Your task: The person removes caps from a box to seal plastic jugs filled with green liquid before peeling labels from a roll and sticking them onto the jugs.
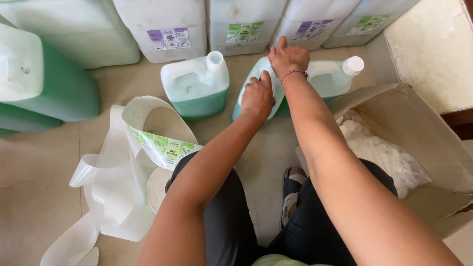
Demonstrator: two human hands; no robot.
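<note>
A translucent jug of green liquid [329, 81] lies tilted on the tiled floor in front of me, its white cap pointing right. My left hand [257, 96] presses on the jug's near side, fingers curled against it. My right hand [288, 58] rests flat on its upper side, a beaded bracelet on the wrist. A second jug of green liquid [197, 86] stands upright just left of it. A roll of green labels [165, 148] with loose white backing strip lies at my left knee.
Large white canisters [167, 27] line the back wall, and green-filled jugs [54, 83] stand at the left. An open cardboard box [423, 133] holding a clear bag of white caps [384, 155] sits at the right. My knees and a sandal fill the foreground.
</note>
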